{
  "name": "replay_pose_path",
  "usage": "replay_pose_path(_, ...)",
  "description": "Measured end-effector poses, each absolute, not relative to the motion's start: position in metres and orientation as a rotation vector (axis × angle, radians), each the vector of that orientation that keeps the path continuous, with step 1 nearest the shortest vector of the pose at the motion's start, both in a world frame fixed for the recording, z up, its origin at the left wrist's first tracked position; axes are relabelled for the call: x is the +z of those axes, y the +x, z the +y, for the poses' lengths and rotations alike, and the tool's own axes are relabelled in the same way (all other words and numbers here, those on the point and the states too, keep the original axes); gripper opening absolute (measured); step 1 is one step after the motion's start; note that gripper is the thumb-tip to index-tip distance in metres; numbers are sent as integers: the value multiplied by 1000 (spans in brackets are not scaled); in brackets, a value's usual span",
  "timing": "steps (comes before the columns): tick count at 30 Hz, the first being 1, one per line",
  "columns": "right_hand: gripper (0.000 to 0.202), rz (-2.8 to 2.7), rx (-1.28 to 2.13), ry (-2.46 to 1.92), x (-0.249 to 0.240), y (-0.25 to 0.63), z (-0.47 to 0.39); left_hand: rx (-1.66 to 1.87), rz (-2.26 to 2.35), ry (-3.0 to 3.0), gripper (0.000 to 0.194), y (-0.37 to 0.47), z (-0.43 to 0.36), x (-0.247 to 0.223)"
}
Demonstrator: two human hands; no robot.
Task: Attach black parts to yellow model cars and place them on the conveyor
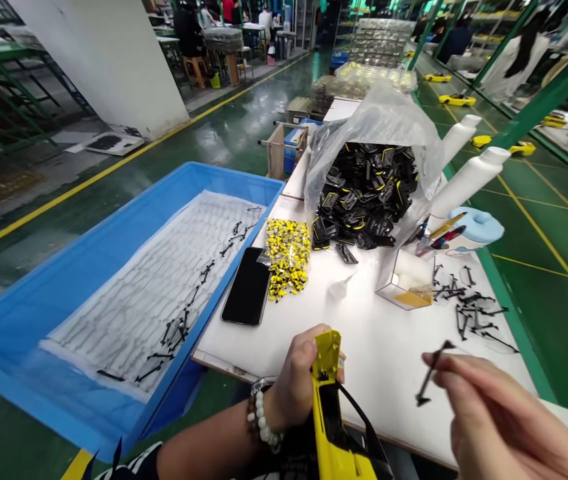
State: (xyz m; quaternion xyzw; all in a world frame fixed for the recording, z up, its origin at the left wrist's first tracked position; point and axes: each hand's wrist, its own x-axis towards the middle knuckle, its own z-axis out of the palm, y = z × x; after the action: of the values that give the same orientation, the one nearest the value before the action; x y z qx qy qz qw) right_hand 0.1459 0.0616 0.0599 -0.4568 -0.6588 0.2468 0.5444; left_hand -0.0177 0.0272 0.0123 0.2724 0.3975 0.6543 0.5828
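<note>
My left hand [298, 383] grips a yellow and black toy car body [331, 413] at the near edge of the white table [374, 333], holding it upright by its front end. My right hand [504, 420] pinches a thin black plastic part [430, 380] between thumb and fingers, a short way right of the car body. More of these thin black parts [469, 307] lie loose on the table beyond my right hand.
A blue bin [64, 300] lined with plastic sheet holds scattered black parts at left. On the table lie a black phone [247, 287], a bag of small yellow parts [288, 257], an open bag of black parts [367, 187], a small clear box [407, 283] and white bottles [469, 177].
</note>
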Motion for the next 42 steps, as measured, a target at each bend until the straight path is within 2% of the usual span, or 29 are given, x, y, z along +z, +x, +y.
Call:
replay_pose_path(1, 27, -1546, 601, -1067, 63, 136, 60, 1516, 944, 643, 57, -18, 27, 13)
replay_pose_path(4, 42, -1603, 811, -987, 71, 116, 61, 1495, 970, 670, 58, -20, 27, 15)
replay_pose_path(6, 36, -1700, 897, -982, 74, 110, 63, 1487, 987, 703, 55, -22, 27, 16)
replay_pose_path(8, 19, -1811, 852, -957, 76, 107, 65, 1476, 1027, 752, 52, -25, 26, 15)
replay_pose_path(10, 12, -1879, 775, -904, 77, 106, 67, 1473, 1070, 794, 51, -27, 26, 15)
replay_pose_path(28, 15, -2074, 481, -931, 86, 102, 67, 1514, 1155, 978, 53, -34, 26, 22)
replay_pose_path(33, 11, -2142, 358, -859, 87, 105, 72, 1592, 1221, 963, 37, -35, 19, 32)
replay_pose_path(38, 8, -2253, 292, -742, 90, 109, 75, 1521, 1421, 1228, 11, -39, 8, 45)
replay_pose_path(42, 8, -2236, 337, -722, 90, 107, 77, 1480, 1557, 1227, 8, -39, 8, 47)
